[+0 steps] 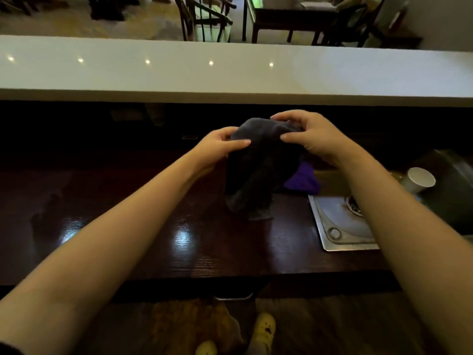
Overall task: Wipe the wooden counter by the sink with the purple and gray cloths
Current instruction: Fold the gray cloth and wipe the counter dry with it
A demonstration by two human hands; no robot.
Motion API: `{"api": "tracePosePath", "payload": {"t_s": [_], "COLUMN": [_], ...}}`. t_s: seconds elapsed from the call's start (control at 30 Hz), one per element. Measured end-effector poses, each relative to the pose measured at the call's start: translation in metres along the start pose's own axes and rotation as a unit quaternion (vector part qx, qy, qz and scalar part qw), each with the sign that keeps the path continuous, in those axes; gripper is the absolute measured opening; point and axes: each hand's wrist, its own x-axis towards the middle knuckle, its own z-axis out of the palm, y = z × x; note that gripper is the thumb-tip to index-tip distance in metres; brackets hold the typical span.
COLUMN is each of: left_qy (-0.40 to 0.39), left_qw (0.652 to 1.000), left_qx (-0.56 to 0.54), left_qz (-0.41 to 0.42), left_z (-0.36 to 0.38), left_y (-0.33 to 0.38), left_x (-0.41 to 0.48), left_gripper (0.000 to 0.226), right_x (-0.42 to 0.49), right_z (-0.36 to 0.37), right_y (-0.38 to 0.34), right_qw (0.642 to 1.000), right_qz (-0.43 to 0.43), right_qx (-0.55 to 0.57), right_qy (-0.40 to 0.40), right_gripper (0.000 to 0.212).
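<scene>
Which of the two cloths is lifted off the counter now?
The gray cloth: both hands pinch its top edge and it hangs down. The purple cloth lies behind it beside the sink, untouched.

left hand (220, 147) pinching, right hand (307, 135) pinching

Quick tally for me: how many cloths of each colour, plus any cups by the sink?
Gray cloth: 1, held up by both hands
Purple cloth: 1, lying beside the sink
White cup: 1
Total: 3
</scene>
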Motion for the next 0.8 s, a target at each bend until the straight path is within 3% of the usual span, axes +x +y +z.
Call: {"api": "tracePosePath", "payload": {"t_s": [0.07,0.2,0.3,0.53,0.6,0.7,0.8], "left_qy": [-0.014,-0.027,-0.031,-0.007,-0.014,-0.055,-0.112], "left_qw": [0.999,0.986,0.975,0.979,0.971,0.921,0.916], "left_qx": [0.024,0.124,0.197,0.204,0.238,0.384,0.38], "left_qz": [0.041,0.104,0.094,-0.02,-0.016,0.035,0.06], "left_z": [0.002,0.002,0.002,0.021,0.028,0.034,0.031], "left_y": [0.012,0.01,-0.037,-0.148,-0.155,-0.162,-0.164], "left_x": [0.003,-0.012,-0.043,-0.131,-0.148,-0.162,-0.172], "left_gripper": [0.019,0.021,0.026,0.023,0.026,0.04,0.055], "right_x": [-0.004,-0.03,-0.054,-0.119,-0.136,-0.152,-0.156], "right_z": [-0.006,0.007,0.037,0.113,0.122,0.131,0.133], "right_y": [-0.005,0.0,0.033,0.119,0.127,0.133,0.134], "right_qw": [0.999,0.999,0.999,0.979,0.976,0.964,0.956], "right_qz": [0.0,0.008,0.053,0.167,0.168,0.155,0.128], "right_qx": [-0.023,-0.002,-0.001,-0.047,-0.063,-0.126,-0.17], "right_qy": [0.039,0.041,-0.001,-0.107,-0.125,-0.177,-0.201], "right_gripper": [0.041,0.038,0.035,0.026,0.026,0.027,0.033]}}
